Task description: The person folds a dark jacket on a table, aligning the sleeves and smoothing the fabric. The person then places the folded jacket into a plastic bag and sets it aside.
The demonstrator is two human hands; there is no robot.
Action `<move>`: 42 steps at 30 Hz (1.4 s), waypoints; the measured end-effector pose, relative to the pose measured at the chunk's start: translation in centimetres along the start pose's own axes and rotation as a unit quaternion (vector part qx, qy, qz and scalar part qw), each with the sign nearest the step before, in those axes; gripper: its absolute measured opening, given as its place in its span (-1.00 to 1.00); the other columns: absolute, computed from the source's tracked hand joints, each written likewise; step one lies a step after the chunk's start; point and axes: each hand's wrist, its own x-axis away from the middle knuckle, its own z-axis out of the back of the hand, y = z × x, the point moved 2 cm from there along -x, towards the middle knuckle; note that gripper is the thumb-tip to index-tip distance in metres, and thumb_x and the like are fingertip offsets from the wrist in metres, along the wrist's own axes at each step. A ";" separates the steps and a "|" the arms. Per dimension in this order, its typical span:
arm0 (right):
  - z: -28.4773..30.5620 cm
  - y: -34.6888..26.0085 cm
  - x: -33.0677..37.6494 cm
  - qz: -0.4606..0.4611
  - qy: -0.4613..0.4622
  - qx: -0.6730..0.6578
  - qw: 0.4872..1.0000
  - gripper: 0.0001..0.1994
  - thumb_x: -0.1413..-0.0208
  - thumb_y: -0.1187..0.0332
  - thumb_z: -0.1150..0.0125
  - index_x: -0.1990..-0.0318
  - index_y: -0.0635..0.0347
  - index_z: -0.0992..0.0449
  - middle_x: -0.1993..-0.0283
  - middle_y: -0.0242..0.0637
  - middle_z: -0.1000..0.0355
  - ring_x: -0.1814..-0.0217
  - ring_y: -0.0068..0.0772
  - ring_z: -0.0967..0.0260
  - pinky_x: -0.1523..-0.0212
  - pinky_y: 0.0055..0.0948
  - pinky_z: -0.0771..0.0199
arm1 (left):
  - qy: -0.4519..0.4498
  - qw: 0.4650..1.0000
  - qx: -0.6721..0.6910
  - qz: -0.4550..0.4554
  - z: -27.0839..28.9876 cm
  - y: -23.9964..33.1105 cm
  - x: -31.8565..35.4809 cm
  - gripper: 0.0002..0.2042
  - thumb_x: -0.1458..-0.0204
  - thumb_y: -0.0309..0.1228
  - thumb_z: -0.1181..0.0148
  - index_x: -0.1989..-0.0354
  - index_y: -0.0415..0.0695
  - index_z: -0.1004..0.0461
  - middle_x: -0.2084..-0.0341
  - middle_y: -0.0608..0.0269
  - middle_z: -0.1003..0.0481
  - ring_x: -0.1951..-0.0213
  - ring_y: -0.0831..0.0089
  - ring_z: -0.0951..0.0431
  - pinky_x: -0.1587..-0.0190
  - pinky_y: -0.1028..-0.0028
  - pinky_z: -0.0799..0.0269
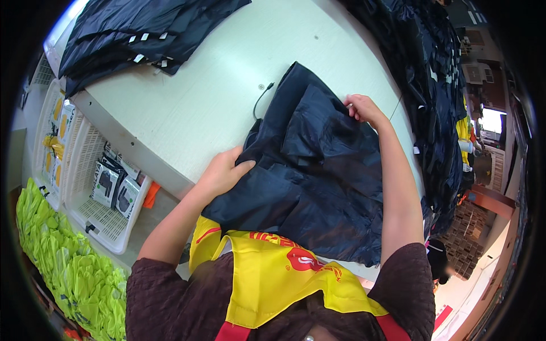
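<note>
A dark navy, shiny garment (318,176) lies partly folded on the white table in front of me, its lower part reaching my yellow apron. I cannot make out which kind of garment it is. My left hand (223,171) holds its left edge, thumb on top and the fingers mostly hidden under the cloth. At the upper right edge, my right hand (363,109) pinches the fabric with curled fingers. From the garment's left side a thin black cable (257,104) with a small plug curves onto the tabletop.
Dark garments with white tags (142,34) are piled at the far left; another dark pile (421,85) runs along the right. White plastic baskets (102,219) with flat packages stand beyond the table's left edge (136,145). Bright yellow-green bagged items (68,267) lie at lower left.
</note>
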 end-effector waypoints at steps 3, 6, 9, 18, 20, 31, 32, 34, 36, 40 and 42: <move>-0.3 -3.4 0.6 0.107 -0.006 0.209 0.972 -0.56 -0.14 0.02 0.02 0.58 0.18 -0.49 0.61 -0.29 -0.37 0.51 -0.44 -0.29 0.38 -0.43 -0.32 | 0.023 1.000 -0.006 0.003 -0.4 -0.1 0.0 -0.68 -0.02 -0.25 -0.16 0.30 -0.32 -0.38 0.47 -0.17 -0.44 0.39 0.01 -0.45 0.29 0.30 -0.35; -0.8 -3.0 -2.0 0.110 -0.078 0.125 0.983 -0.55 -0.14 -0.01 0.02 0.44 0.23 -0.53 0.49 -0.31 -0.43 0.47 -0.39 -0.33 0.32 -0.44 -0.35 | 0.033 0.999 -0.003 0.004 -0.6 -0.1 -0.2 -0.69 -0.01 -0.25 -0.17 0.32 -0.31 -0.39 0.47 -0.17 -0.44 0.38 -0.01 -0.45 0.29 0.29 -0.36; -1.3 -4.6 -2.2 -0.003 -0.126 0.030 0.992 -0.53 -0.15 -0.06 0.03 0.33 0.23 -0.54 0.37 -0.34 -0.45 0.39 -0.42 -0.35 0.23 -0.47 -0.36 | 0.046 0.999 -0.017 -0.012 -0.7 -0.2 -0.2 -0.72 -0.01 -0.27 -0.17 0.33 -0.30 -0.41 0.47 -0.17 -0.44 0.37 -0.06 -0.45 0.30 0.28 -0.36; -3.8 -5.6 -0.9 0.106 -0.282 -0.066 0.951 -0.72 -0.14 0.18 -0.12 0.17 0.21 -0.46 0.32 -0.45 -0.41 0.25 -0.64 -0.30 0.14 -0.63 -0.35 | 0.063 0.997 -0.019 -0.030 -0.8 0.7 0.0 -0.77 -0.01 -0.32 -0.17 0.31 -0.26 -0.44 0.49 -0.15 -0.46 0.38 -0.06 -0.48 0.33 0.30 -0.40; -4.0 -5.9 -0.4 0.079 -0.302 -0.126 0.942 -0.73 -0.14 0.24 -0.12 0.12 0.22 -0.43 0.29 -0.44 -0.42 0.20 -0.66 -0.33 0.08 -0.65 -0.38 | 0.068 0.997 -0.033 -0.033 -0.8 0.6 0.0 -0.77 -0.01 -0.32 -0.17 0.30 -0.26 -0.44 0.49 -0.15 -0.46 0.39 -0.06 -0.48 0.34 0.31 -0.40; -1.8 -8.2 1.0 0.102 -0.089 -0.177 0.975 -0.54 -0.16 -0.06 -0.04 0.17 0.23 -0.49 0.29 -0.30 -0.49 0.33 -0.47 -0.43 0.26 -0.55 -0.44 | 0.102 0.993 -0.030 -0.059 -1.1 -0.2 0.5 -0.40 0.07 -0.40 -0.28 -0.19 -0.15 -0.21 0.25 -0.14 -0.49 0.21 0.00 -0.53 0.17 0.33 -0.45; 0.0 -7.9 -0.5 0.186 -0.084 -0.088 0.975 -0.60 -0.16 -0.02 -0.05 0.28 0.18 -0.51 0.41 -0.35 -0.49 0.42 -0.47 -0.43 0.34 -0.53 -0.42 | 0.105 0.992 -0.031 -0.058 -1.1 -0.2 0.5 -0.39 0.08 -0.41 -0.28 -0.20 -0.14 -0.20 0.23 -0.15 -0.49 0.19 0.00 -0.53 0.16 0.33 -0.45; 0.3 -9.2 -1.2 0.315 0.041 0.118 0.941 -0.65 -0.16 0.02 -0.05 0.40 0.13 -0.47 0.52 -0.33 -0.42 0.50 -0.43 -0.39 0.43 -0.49 -0.38 | 0.117 0.991 -0.036 -0.058 -1.2 -0.1 0.3 -0.37 0.08 -0.42 -0.28 -0.21 -0.13 -0.19 0.20 -0.15 -0.49 0.17 0.01 -0.53 0.15 0.33 -0.44; -0.8 -10.6 -1.4 0.469 0.199 0.258 0.821 -0.65 -0.16 0.02 -0.03 0.50 0.06 -0.43 0.57 -0.24 -0.36 0.56 -0.29 -0.37 0.49 -0.44 -0.39 | 0.115 0.993 0.003 -0.039 -1.1 -0.3 0.1 -0.38 0.08 -0.43 -0.28 -0.20 -0.14 -0.20 0.19 -0.15 -0.48 0.16 0.02 -0.53 0.13 0.34 -0.44; -3.6 -9.6 -3.5 0.368 0.307 0.295 0.827 -0.55 -0.14 -0.12 0.07 0.54 0.04 -0.42 0.56 -0.30 -0.39 0.50 -0.24 -0.39 0.46 -0.38 -0.42 | 0.126 0.990 -0.002 -0.057 -1.1 -0.7 0.0 -0.40 0.08 -0.45 -0.28 -0.18 -0.17 -0.21 0.20 -0.13 -0.49 0.16 0.05 -0.54 0.13 0.35 -0.43; -3.7 -8.7 -5.0 0.278 0.174 0.133 0.935 -0.45 -0.19 -0.20 0.22 0.49 0.05 -0.49 0.52 -0.36 -0.43 0.41 -0.38 -0.41 0.28 -0.42 -0.40 | 0.109 0.994 -0.003 -0.006 -1.1 -0.2 0.3 -0.40 0.08 -0.49 -0.28 -0.17 -0.24 -0.19 0.11 -0.03 -0.47 0.06 0.25 -0.50 0.02 0.42 -0.37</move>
